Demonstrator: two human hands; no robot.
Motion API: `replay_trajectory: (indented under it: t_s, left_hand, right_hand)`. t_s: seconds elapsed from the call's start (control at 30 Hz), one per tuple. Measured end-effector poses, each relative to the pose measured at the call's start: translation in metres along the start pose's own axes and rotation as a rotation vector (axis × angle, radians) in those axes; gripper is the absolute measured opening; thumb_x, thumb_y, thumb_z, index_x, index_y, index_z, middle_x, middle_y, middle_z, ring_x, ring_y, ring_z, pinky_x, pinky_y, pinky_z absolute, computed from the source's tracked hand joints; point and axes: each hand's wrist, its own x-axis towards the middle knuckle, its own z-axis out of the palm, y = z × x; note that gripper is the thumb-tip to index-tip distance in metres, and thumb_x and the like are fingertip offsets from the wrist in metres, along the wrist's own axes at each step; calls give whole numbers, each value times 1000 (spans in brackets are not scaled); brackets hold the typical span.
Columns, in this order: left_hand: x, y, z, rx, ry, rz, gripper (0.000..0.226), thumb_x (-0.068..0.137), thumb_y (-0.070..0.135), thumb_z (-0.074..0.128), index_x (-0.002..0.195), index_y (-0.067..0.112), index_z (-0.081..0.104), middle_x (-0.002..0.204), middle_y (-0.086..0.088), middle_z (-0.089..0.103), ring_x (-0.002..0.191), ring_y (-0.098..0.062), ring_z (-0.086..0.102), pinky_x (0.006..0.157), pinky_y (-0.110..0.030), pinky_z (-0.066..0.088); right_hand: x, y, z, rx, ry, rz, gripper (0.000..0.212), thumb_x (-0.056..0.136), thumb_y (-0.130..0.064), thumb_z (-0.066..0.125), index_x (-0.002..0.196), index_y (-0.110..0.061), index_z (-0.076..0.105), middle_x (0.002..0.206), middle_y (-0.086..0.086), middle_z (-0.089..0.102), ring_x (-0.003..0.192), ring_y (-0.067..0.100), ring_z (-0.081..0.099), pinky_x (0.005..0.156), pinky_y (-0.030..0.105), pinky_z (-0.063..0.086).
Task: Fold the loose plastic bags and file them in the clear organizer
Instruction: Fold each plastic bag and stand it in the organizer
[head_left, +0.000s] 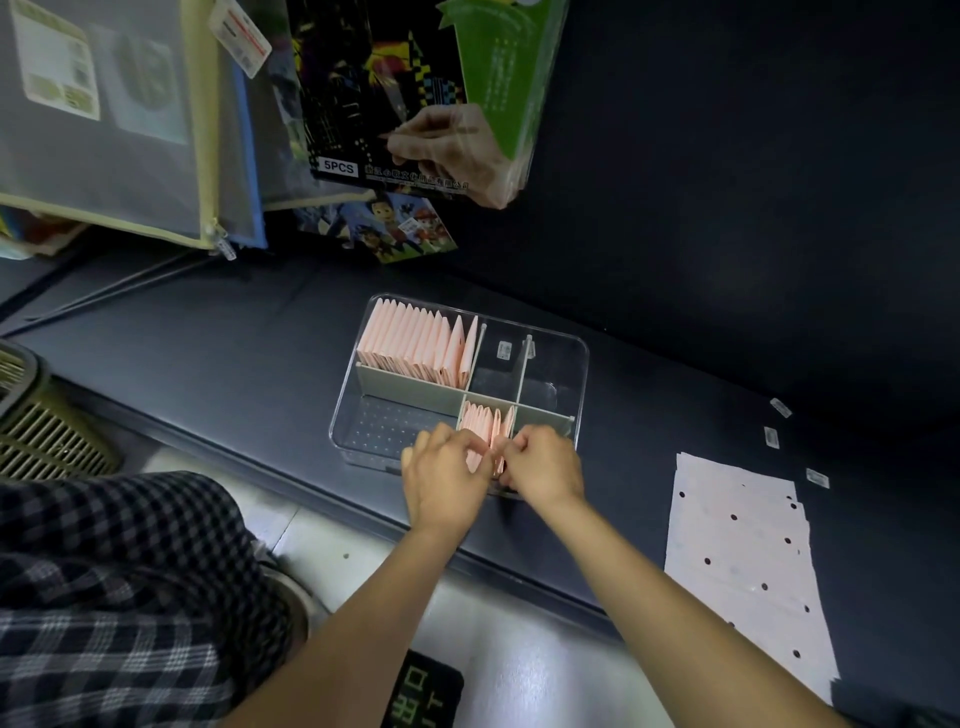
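Looks like a small stationery or toy shop to me. Mesh zip pouches (104, 119) with a barcode tag (240, 36) hang from the rack up top, and next to them a craft pack marked "5PCS" (384, 93) plus a cartoon kids' pack (384, 228). The dark shelf (208, 353) has little price-label stickers (771, 436) along it, and a plastic shopping basket (36, 415) sits off to one side on the floor.
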Motion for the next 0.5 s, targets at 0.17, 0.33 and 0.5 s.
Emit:
replay_trajectory:
  t_s: [0.17, 0.33, 0.5]
  left_hand:
    - [0, 0, -1, -19, -16, -9, 13, 85, 36, 62, 84, 25, 69, 90, 3, 57, 93, -19, 48, 76, -29, 22]
    - [-2, 0, -3, -53, -7, 3, 11, 85, 35, 63, 81, 25, 67, 82, 7, 51, 89, -18, 48, 73, -27, 21]
    - [-3, 0, -5, -120, 6, 17, 17, 82, 46, 65, 77, 30, 60, 77, 12, 45, 82, -11, 42, 70, -27, 19]
  right_hand:
    - [3, 0, 2, -45, 31, -11, 27, 89, -39, 56, 70, -19, 56, 89, 8, 71, 91, 29, 64, 74, 30, 48]
    - [7, 0, 3, -31, 40, 31, 34, 84, -43, 63, 62, -20, 49, 92, 6, 70, 92, 28, 63, 68, 27, 44]
    - [11, 9, 0, 20, 13, 40, 37, 81, -42, 68, 57, -23, 47, 86, 5, 69, 85, 23, 62, 65, 25, 40]
